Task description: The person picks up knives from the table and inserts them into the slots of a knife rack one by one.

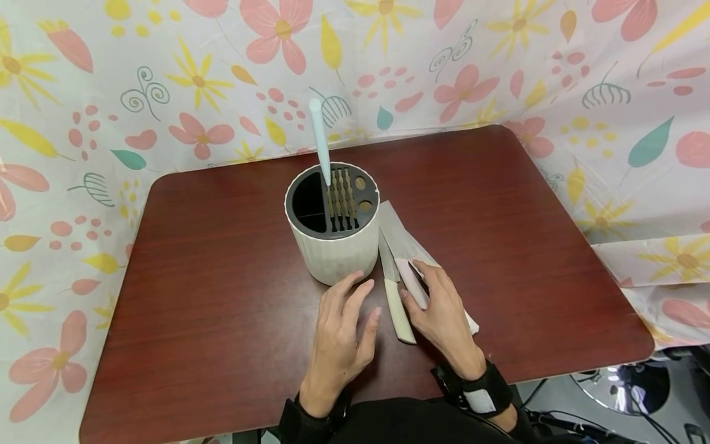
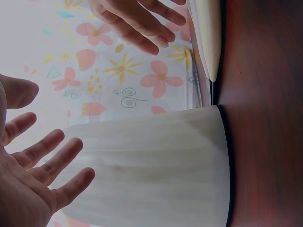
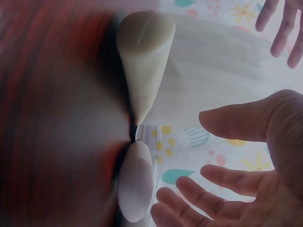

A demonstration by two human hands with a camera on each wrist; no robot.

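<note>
A white ribbed knife block (image 1: 338,259) with a black slotted top stands upright on the table. A light blue handle (image 1: 320,139) sticks up out of that top. Beside the block's right side lie knives: one has a cream handle (image 1: 398,311), another a pinkish handle (image 3: 136,184). A broad pale blade (image 1: 399,228) lies to their right, its lower part hidden by my right hand (image 1: 444,314). That hand is over the knives, fingers loosely spread and holding nothing. Close in front of the block is my left hand (image 1: 341,345), relaxed and holding nothing.
The brown table (image 1: 222,277) has rounded corners. A floral cloth (image 1: 222,80) hangs behind it and along its sides. At the lower right, beyond the table edge, are a shiny round base (image 1: 627,388) and black cables on the floor.
</note>
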